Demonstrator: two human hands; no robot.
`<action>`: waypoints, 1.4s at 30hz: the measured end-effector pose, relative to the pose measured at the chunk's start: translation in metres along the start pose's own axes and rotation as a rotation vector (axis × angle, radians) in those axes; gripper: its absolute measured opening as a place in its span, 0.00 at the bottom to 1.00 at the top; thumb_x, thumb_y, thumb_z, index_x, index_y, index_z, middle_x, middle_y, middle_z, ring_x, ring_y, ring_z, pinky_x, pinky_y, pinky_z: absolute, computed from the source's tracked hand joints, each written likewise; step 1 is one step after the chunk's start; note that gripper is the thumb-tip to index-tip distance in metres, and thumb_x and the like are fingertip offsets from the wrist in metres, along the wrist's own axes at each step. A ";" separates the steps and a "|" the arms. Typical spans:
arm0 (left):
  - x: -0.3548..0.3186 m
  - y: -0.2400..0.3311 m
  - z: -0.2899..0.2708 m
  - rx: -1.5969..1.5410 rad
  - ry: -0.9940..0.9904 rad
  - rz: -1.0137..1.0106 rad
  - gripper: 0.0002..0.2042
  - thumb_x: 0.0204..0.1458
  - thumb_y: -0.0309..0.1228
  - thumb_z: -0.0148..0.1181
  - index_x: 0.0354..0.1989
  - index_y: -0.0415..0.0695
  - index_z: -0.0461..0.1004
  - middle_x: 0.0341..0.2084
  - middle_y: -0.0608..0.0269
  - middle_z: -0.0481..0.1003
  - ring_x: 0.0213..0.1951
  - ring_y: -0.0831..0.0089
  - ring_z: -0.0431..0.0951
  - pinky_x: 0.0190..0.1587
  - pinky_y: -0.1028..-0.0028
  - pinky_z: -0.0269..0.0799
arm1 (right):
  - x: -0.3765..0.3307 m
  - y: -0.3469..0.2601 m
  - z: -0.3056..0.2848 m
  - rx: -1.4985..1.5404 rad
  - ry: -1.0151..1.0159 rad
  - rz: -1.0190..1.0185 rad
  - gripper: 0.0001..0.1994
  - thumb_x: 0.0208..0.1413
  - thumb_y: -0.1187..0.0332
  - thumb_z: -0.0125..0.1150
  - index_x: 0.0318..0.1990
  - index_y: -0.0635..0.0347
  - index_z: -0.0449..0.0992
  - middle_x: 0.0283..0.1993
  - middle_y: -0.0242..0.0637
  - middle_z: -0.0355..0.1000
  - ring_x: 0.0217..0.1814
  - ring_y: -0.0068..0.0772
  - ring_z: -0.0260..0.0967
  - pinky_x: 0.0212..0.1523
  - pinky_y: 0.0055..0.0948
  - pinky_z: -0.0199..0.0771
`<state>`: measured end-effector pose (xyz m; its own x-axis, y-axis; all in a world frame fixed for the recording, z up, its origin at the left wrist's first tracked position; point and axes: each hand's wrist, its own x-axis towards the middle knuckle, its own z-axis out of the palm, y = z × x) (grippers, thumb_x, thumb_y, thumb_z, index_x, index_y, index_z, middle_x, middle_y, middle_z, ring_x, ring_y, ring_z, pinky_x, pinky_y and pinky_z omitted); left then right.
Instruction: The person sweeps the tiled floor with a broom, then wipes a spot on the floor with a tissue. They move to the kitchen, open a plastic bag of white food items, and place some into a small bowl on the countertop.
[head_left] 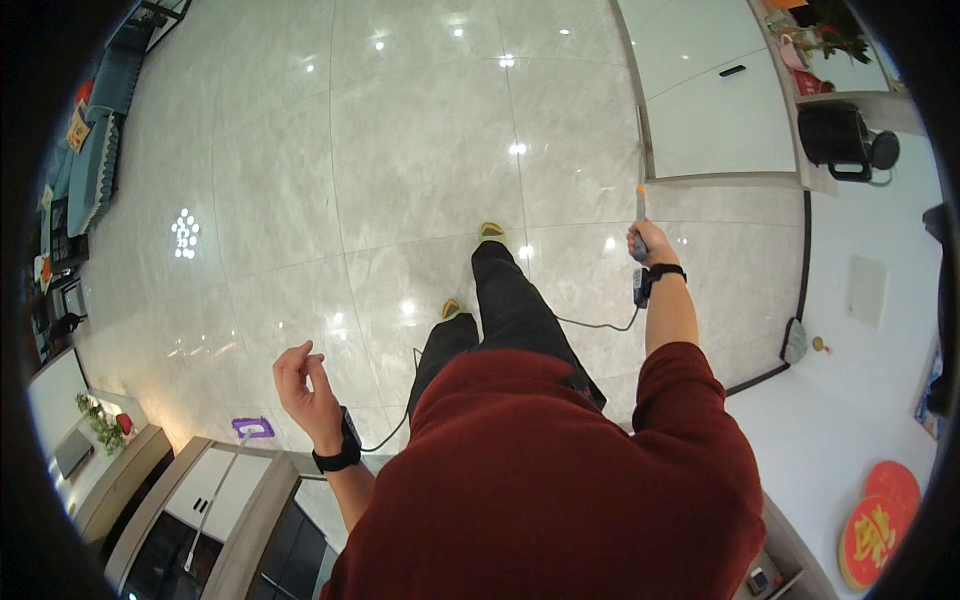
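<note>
My right hand [652,242] is wrapped round a slim stick [641,204] with a grey grip and an orange part toward its far end. The stick points away from me, beside the edge of a white cabinet [720,130]; its kind cannot be made out. Over the floor at the lower left hovers my left hand [310,392], fingers loosely bent and apart, with nothing in them. Each wrist wears a black band with a small device, and a thin cable [600,325] runs from the right one toward my body.
Glossy grey tiles [420,130] cover the floor under my feet. A flat mop with a purple head [253,428] stands by the cabinets [225,490] at lower left. A blue-grey sofa [100,170] lines the far left. On the right-hand wall side is a black kettle [835,138].
</note>
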<state>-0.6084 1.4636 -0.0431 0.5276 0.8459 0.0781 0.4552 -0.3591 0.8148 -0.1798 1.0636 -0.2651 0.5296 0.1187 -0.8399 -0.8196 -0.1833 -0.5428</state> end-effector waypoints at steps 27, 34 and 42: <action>0.002 0.017 -0.012 0.014 0.235 -0.037 0.11 0.52 0.13 0.50 0.42 0.36 0.74 0.41 0.57 0.69 0.38 0.73 0.73 0.41 0.76 0.75 | -0.155 0.045 0.422 -0.270 -0.802 0.282 0.15 0.46 0.75 0.54 0.41 0.60 0.59 0.28 0.38 0.63 0.19 0.30 0.65 0.17 0.33 0.70; 0.055 0.037 0.037 0.001 0.185 0.037 0.11 0.48 0.14 0.55 0.39 0.39 0.76 0.36 0.58 0.72 0.36 0.71 0.72 0.40 0.76 0.69 | -0.116 -0.070 0.264 -0.151 -0.673 0.252 0.36 0.49 0.74 0.51 0.68 0.59 0.46 0.22 0.32 0.64 0.17 0.21 0.61 0.15 0.24 0.65; 0.103 0.051 0.087 0.030 0.025 0.103 0.11 0.52 0.14 0.52 0.42 0.38 0.75 0.40 0.60 0.69 0.38 0.75 0.72 0.40 0.79 0.71 | -0.057 -0.120 0.152 -0.082 -0.372 0.010 0.40 0.50 0.73 0.52 0.70 0.52 0.40 0.23 0.32 0.65 0.17 0.23 0.63 0.17 0.26 0.67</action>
<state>-0.4690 1.4985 -0.0436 0.5546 0.8135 0.1751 0.4213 -0.4560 0.7840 -0.1454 1.2275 -0.1518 0.3937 0.4596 -0.7961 -0.7962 -0.2623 -0.5452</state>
